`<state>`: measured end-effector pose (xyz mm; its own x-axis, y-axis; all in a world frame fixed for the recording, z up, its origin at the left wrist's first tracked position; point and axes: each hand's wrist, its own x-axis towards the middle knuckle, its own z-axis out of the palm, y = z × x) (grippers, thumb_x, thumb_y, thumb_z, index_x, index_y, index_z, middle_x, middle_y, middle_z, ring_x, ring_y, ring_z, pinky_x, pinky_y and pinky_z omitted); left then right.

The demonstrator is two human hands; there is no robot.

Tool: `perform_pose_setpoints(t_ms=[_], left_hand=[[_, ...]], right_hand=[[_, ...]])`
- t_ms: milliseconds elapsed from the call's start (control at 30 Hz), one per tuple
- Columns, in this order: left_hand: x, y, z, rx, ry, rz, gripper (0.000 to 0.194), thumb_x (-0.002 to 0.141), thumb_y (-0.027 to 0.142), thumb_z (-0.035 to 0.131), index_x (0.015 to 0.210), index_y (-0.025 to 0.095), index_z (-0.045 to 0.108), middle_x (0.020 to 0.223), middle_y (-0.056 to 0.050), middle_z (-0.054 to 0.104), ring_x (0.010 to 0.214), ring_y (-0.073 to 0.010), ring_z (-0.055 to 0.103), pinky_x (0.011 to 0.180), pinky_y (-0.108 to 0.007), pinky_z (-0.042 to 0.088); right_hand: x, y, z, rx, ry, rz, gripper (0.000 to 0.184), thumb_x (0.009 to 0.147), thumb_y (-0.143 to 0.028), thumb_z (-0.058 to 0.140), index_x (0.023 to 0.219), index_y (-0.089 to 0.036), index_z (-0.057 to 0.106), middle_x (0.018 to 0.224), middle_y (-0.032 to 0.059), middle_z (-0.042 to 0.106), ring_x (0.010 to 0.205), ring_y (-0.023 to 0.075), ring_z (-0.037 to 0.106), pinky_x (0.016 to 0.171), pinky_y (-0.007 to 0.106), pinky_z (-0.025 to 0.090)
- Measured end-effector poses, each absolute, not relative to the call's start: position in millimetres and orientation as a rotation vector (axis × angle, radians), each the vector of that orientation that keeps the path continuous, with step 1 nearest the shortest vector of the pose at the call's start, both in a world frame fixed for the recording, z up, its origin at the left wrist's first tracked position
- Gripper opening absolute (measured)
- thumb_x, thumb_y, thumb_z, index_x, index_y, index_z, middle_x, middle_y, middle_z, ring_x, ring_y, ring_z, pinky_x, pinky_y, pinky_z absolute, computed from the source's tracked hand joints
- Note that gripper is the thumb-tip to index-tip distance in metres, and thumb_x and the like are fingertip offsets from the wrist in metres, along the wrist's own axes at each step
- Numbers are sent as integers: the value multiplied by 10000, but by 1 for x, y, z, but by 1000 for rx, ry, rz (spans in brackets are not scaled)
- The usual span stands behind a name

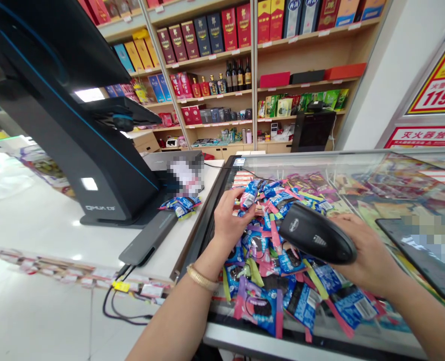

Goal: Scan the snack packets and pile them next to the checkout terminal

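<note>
My left hand point(230, 218), with a gold bracelet on its wrist, pinches a small blue and pink snack packet point(251, 192) between thumb and fingers. In my right hand point(365, 245) is a black barcode scanner point(316, 234), its head pointing left over the pile. Beneath both hands, many blue snack packets point(260, 303) with pink, purple and green ends lie heaped on a glass counter point(342, 328). Several barcodes show on the wrappers. My right fingers are mostly hidden behind the scanner's body.
Left of the glass stands a black checkout terminal point(113, 165) on a white counter point(37, 220). A few similar packets point(182, 204) lie by its base. Cables point(126, 311) hang off the counter edge. A phone or tablet point(418, 250) rests at the right. Shelves of boxed goods point(214, 32) stand behind.
</note>
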<state>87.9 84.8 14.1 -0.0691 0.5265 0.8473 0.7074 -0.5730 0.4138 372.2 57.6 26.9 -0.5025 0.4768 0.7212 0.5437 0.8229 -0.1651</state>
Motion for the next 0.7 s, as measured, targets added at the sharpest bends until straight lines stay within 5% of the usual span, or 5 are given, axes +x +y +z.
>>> perform_pose_setpoints(t_ms=[367,700], left_hand=[[83,90,13,-1932,-1444,-1837,306,827,222,723,1127,196,672,1035,-62,725,946,-185,711,720,-257,607],[-29,117,24,-656,-1933,-2314,321,842,219,680,1150,133,662,982,-74,695,814,-173,711,770,-313,619]], right_hand=[[380,62,19,-789,-2154,-127,200,924,-361,560,982,-232,701,839,75,726,736,242,665,693,379,524],[387,66,31,-682,-2086,-363,235,990,-482,498,982,-265,588,762,28,672,633,208,636,536,305,499]])
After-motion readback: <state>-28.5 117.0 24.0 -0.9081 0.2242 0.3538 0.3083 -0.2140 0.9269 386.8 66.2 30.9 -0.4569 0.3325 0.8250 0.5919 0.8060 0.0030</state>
